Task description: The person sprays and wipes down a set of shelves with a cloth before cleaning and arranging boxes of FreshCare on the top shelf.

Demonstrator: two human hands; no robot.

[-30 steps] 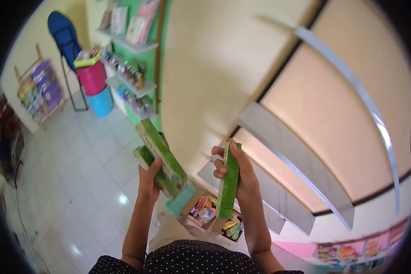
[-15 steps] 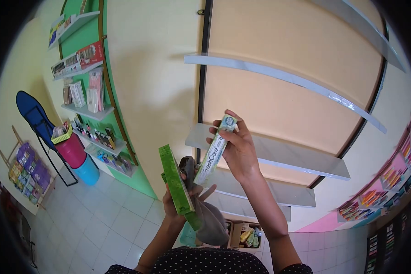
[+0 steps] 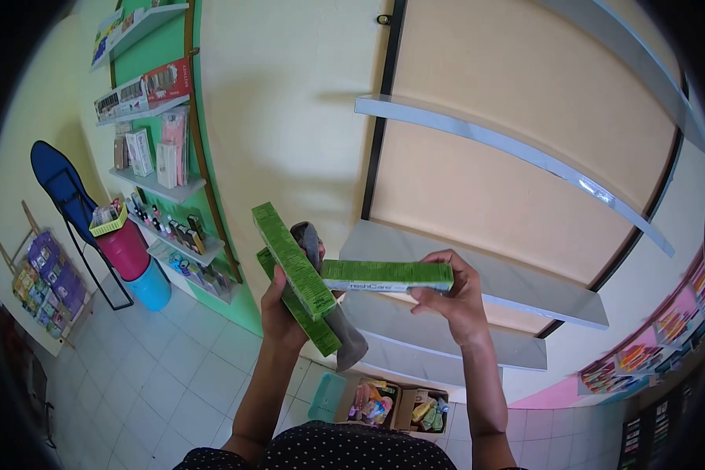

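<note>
My left hand (image 3: 280,309) is closed around two long, slim green boxes, the upper box (image 3: 294,260) lying slanted over the lower box (image 3: 315,332). A grey cloth (image 3: 351,338) hangs beside and behind them, bunched at that hand. In my right hand (image 3: 464,301), fingers and thumb pinch the right end of a green and white FreshCare box (image 3: 390,276). This box lies nearly level, its green side up and its lettered side facing me. Its left end meets the upper green box in this view, in front of the cloth.
Grey wall shelves (image 3: 517,288) run ahead and to the right. Below stand cardboard boxes (image 3: 403,411) of packaged goods and a turquoise basket (image 3: 327,398). At left are stocked shelves (image 3: 168,186), a blue folded board (image 3: 59,176) and pink and blue bins (image 3: 147,286).
My right hand has turned the FreshCare box from steeply tilted to nearly level, bringing its green side up, and moved right and down. The two boxes in my left hand now show separately.
</note>
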